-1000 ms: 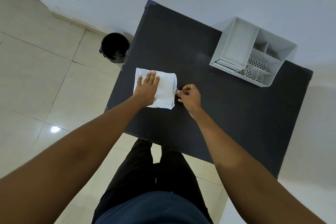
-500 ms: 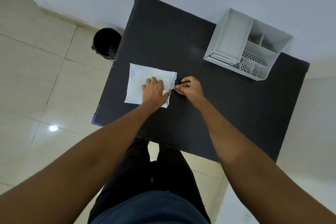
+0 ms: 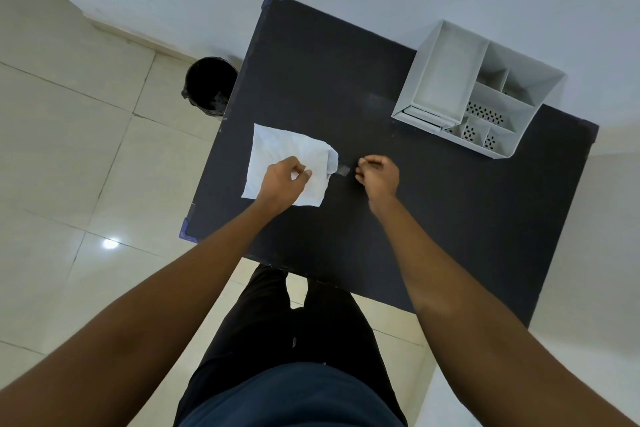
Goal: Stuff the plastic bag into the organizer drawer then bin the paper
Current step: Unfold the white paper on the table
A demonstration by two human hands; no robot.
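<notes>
- Head view: I see the white paper (image 3: 289,158) lying flat on the black tabletop (image 3: 346,87), near its left edge.
- My left hand (image 3: 282,182) rests on the paper's near part, fingers curled; I cannot tell whether its grip pinches anything.
- Clear plastic bag (image 3: 335,163) shows at the paper's right edge, its thin corner stretched toward my right hand (image 3: 379,175).
- Right grip is narrow, fingertips pinched together just beside that corner; I cannot tell if they touch it.
- White organizer (image 3: 446,80) sits at the tabletop's far right corner, its drawer (image 3: 427,113) closed.
- Black bin (image 3: 209,87) stands on the floor, left of the tabletop.
</notes>
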